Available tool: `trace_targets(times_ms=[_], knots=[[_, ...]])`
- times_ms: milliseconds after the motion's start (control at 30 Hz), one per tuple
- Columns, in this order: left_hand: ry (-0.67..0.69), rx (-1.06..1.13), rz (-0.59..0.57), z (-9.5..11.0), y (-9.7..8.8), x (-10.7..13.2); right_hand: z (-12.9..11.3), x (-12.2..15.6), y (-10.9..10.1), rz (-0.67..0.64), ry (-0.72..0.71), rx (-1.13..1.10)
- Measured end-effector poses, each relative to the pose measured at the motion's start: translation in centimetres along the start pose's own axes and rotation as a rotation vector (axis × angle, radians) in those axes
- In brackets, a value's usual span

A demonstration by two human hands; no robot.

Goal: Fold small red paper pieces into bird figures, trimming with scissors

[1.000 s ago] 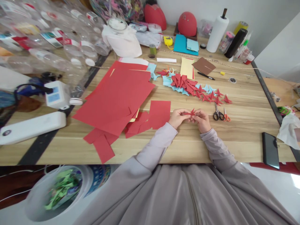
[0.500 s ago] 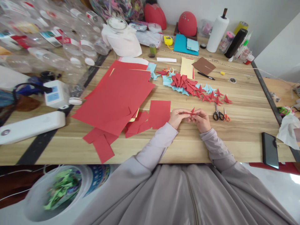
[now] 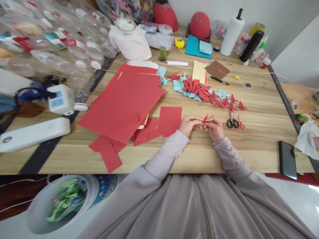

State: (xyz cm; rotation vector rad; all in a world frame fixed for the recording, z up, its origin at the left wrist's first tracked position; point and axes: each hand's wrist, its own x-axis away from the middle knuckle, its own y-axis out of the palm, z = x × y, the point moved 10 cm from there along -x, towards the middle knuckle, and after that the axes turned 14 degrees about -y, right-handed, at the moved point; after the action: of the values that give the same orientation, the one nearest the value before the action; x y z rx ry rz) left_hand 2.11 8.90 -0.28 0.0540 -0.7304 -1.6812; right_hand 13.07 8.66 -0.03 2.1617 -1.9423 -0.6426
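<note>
Between the fingertips of both hands is a small piece of folded red paper [image 3: 205, 118], one pointed tip sticking up. My left hand [image 3: 191, 124] pinches it from the left and my right hand [image 3: 213, 127] from the right; the fingers cover most of it. A square red sheet [image 3: 170, 121] lies just left of my left hand. Beyond the hands, folded red paper pieces [image 3: 196, 88] stand in a cluster with light blue ones [image 3: 221, 94]. Black-handled scissors [image 3: 232, 123] and small orange-handled scissors [image 3: 241, 124] lie to the right of my right hand.
Large red sheets [image 3: 122, 103] and smaller red offcuts [image 3: 109, 156] cover the left of the table. Many plastic bottles [image 3: 54, 59] crowd the far left. A black phone [image 3: 287, 160] rests near the right front edge. Below the table stands a bin [image 3: 37, 212] with green scraps.
Both hands stay in the same place, still pinching the folded red paper, with only a slight shift of the fingers. The whole view has shifted very slightly.
</note>
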Motion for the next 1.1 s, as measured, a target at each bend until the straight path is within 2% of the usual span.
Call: trace_targets(times_ms=[100,367,700,1100], knots=[[-0.014,0.021,-0.02,0.0,0.2,0.1,0.0,0.0,0.0,0.018,0.017,-0.014],[0.083,0.002,-0.031,0.6,0.5,0.3,0.0,-0.1,-0.4,0.056,0.012,-0.025],[0.054,0.017,0.017,1.1,0.1,0.6,-0.2,0.0,0.0,0.068,0.032,-0.039],[0.03,0.038,-0.003,0.8,-0.3,0.3,-0.6,-0.1,0.0,0.086,0.038,-0.015]])
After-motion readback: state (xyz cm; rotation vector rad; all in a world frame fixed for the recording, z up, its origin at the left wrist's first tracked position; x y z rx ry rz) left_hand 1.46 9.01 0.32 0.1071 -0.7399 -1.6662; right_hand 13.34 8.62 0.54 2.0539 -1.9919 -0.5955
